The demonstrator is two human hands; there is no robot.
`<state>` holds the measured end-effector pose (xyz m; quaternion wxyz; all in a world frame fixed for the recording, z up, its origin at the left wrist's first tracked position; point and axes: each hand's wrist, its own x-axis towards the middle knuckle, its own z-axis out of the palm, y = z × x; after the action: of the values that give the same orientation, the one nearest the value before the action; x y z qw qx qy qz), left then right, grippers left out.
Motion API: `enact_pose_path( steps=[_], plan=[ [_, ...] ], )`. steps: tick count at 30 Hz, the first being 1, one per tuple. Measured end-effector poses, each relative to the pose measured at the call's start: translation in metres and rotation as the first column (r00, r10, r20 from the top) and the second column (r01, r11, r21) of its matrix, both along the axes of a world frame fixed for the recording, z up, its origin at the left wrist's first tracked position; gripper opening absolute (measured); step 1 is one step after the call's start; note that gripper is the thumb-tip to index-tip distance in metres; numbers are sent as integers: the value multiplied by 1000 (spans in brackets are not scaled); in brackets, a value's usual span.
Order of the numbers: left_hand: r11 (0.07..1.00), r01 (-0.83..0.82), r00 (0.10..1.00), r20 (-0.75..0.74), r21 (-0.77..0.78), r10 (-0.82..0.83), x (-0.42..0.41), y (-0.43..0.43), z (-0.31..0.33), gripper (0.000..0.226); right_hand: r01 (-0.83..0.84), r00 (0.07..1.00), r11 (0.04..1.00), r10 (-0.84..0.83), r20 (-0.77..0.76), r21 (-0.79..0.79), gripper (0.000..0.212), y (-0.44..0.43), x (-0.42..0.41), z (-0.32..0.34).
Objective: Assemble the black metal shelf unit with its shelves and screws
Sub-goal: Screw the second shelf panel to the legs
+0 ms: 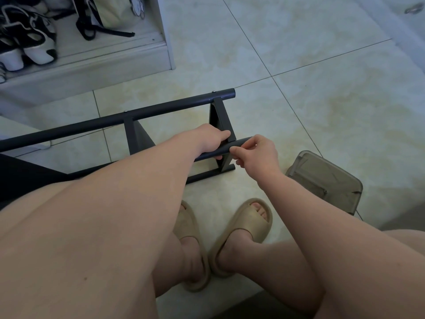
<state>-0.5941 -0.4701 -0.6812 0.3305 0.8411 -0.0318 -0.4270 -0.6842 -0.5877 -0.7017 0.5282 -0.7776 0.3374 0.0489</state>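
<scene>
Head view, looking down past bare knees to a pale cream tiled floor [299,100].

- Black metal shelf frame [128,116]: lies on its side on the floor, just in front of the cabinet's base. Its far long tube runs from the left edge of the floor in view to a capped end near the tile joint at centre.
- Two small silver screws [214,91]: seated in the top of that far tube, one near the capped end and one further left.
- Two flat black metal cross panels [219,120]: joined to the far tube below the screws and slanting toward the person.
- Black round metal tube [226,148]: lifted off the floor, lying across the near end of the right-hand panel. Another dark tube lies on the floor beneath it.
- Left hand [211,140]: fingers curled over the lifted tube, thumb under it, forefinger tip against the panel.
- Right hand [259,155]: thumb and curled fingers pinch the lifted tube at its right end. Whether anything small sits between them cannot be told.
- Translucent grey-brown plastic box [326,183]: on the floor, right of the right wrist.
- Tan foam slides [250,226]: on both feet, below the frame.
- White low cabinet [92,63]: top left corner of the floor, holding black-and-white shoes [39,47] and a pale bag with black straps [110,17].
</scene>
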Motion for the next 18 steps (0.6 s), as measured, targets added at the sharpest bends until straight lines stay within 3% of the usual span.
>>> enact_pose_path(
  steps=[3,6,9,11,15,17,18],
  plan=[
    [1000,10,999,41,-9,-10,-3,-2,3,41,-78,997,993,76,-31,-83,31,-7,2,3],
    [991,-131,984,123,-8,131,-8,-5,-2,31,-260,964,938,238,-116,-231,38,-15,5,11],
    [937,-349,902,272,2,335,-15,-10,-1,23,-373,927,892,345,-149,-255,45,-25,7,26],
    [925,-380,840,425,19,337,-19,-17,7,23,-420,908,862,395,-141,-283,43,-37,5,42],
    [992,-121,779,622,23,81,-31,-43,31,21,-490,870,781,465,-164,-387,38,-79,-13,70],
    [984,137,708,683,115,-179,-39,-56,37,23,-505,861,744,472,-191,-437,48,-107,-27,73],
    [937,284,626,701,203,-341,-44,-64,38,26,-525,848,711,480,-224,-468,54,-122,-34,73]
  ],
)
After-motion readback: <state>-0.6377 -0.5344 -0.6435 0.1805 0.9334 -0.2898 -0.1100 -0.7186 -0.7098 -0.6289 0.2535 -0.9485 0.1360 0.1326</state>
